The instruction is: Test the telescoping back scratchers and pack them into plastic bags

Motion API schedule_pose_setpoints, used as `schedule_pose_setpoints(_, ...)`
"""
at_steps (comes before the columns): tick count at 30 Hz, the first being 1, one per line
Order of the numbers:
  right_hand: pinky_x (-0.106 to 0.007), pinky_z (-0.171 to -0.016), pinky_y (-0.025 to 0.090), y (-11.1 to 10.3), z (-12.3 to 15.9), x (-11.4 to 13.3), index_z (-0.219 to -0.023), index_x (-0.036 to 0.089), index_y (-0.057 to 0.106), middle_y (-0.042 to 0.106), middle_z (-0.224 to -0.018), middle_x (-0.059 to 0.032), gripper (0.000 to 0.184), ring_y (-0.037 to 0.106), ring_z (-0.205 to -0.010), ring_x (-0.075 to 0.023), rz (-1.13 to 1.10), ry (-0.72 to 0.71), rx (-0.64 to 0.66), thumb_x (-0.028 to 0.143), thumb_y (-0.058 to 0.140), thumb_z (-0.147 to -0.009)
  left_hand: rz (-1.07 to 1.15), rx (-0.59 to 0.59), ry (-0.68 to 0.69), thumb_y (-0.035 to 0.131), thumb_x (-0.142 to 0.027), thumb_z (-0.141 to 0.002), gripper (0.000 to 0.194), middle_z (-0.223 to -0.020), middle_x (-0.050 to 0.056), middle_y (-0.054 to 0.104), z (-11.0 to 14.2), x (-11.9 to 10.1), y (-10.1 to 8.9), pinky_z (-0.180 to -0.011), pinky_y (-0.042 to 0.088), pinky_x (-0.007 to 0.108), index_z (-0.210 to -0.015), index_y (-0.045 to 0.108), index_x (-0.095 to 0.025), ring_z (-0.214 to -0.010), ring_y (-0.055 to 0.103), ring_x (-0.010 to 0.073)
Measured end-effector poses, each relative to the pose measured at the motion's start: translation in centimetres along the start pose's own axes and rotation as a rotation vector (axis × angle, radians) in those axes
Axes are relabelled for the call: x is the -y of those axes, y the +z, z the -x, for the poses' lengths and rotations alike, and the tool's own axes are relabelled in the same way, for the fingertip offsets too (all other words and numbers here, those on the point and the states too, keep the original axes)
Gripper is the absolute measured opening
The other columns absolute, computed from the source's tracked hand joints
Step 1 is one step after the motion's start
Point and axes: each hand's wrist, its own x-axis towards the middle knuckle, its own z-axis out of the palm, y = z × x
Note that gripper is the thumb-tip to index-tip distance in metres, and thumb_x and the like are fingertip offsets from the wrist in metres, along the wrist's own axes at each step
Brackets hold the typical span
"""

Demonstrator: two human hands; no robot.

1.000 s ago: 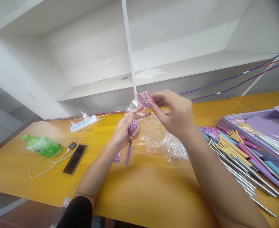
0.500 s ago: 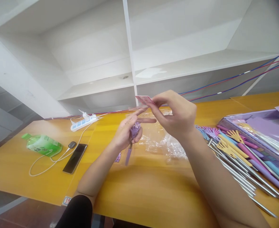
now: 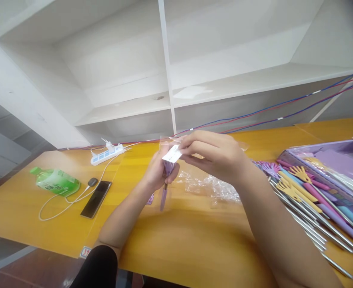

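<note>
My left hand (image 3: 155,172) is closed around a purple back scratcher (image 3: 163,200) inside a clear plastic bag (image 3: 165,141). The scratcher's lower end points down toward the table, and its head is mostly hidden by fingers and a card. My right hand (image 3: 220,156) pinches that small card (image 3: 172,154) by its far edge, white face showing. The card sits tilted at the top of the bag, in front of the left fingers; whether it is inside the bag I cannot tell. Crumpled clear bags (image 3: 221,187) lie on the table beneath my right hand.
Several colourful back scratchers (image 3: 302,196) are piled at the right, beside a purple box (image 3: 287,153). To the left are a green bottle (image 3: 58,182), a phone (image 3: 96,200), a white cable and a power strip (image 3: 107,155). White shelving (image 3: 128,110) stands behind the table.
My right hand has lowered and moved slightly left, bringing the card down to the bag. The card has turned from its pink side to its white side. The left hand stays nearly in place.
</note>
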Motion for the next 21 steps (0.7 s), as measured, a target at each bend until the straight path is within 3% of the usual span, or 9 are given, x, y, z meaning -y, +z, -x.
schedule_pose_setpoints(4, -0.027, -0.072, 0.058, 0.51, -0.21, -0.25, -0.095, 0.023, 0.062, 0.076, -0.098, -0.0034, 0.016, 0.074, -0.092, -0.0162, 0.039, -0.004, -0.151, 0.011, 0.073, -0.096, 0.005, -0.008, 0.005, 0.048, -0.072, -0.103, 0.070, -0.059, -0.004, 0.065, 0.13, -0.52, 0.47, -0.030, 0.021, 0.019, -0.148, 0.059, -0.019, -0.027, 0.039, 0.0074)
schedule_pose_setpoints(8, -0.031, -0.072, 0.060, 0.37, -0.51, 0.20, -0.100, 0.027, 0.068, 0.077, -0.097, -0.0015, 0.005, 0.073, -0.082, -0.0162, 0.030, 0.168, -0.200, 0.023, 0.071, -0.100, -0.017, -0.013, -0.003, 0.053, -0.072, -0.102, 0.077, -0.082, 0.003, 0.081, 0.31, -0.84, 0.83, -0.031, 0.025, 0.020, -0.164, 0.043, -0.027, -0.029, 0.044, 0.0068)
schedule_pose_setpoints(13, -0.035, -0.068, 0.061, 0.33, -0.63, 0.53, -0.099, 0.030, 0.071, 0.077, -0.090, -0.0017, 0.011, 0.071, -0.072, -0.0176, 0.064, 0.356, -0.207, 0.035, 0.063, -0.106, -0.016, 0.049, 0.012, 0.053, -0.067, -0.104, 0.070, -0.108, 0.012, 0.084, 0.30, -0.74, 0.79, -0.031, 0.026, 0.019, -0.161, 0.045, -0.027, -0.032, 0.048, 0.0058)
schedule_pose_setpoints(16, -0.036, -0.069, 0.062, 0.20, -0.67, 0.32, -0.102, 0.030, 0.072, 0.078, -0.091, -0.0017, 0.009, 0.073, -0.074, -0.0184, 0.043, 0.372, -0.218, 0.034, 0.064, -0.105, -0.027, 0.055, 0.007, 0.051, -0.065, -0.106, 0.063, -0.110, 0.014, 0.084, 0.32, -0.68, 0.71, -0.032, 0.027, 0.019, -0.153, 0.053, -0.024, -0.032, 0.047, 0.0054)
schedule_pose_setpoints(21, -0.035, -0.069, 0.060, -0.35, -0.65, -0.20, -0.101, 0.030, 0.074, 0.079, -0.092, -0.0001, 0.010, 0.072, -0.075, -0.0175, 0.010, 0.380, -0.149, 0.030, 0.065, -0.105, -0.054, 0.078, 0.027, 0.049, -0.065, -0.107, 0.064, -0.110, 0.014, 0.084, 0.30, -0.68, 0.60, -0.031, 0.025, 0.020, -0.155, 0.049, -0.023, -0.032, 0.047, 0.0057)
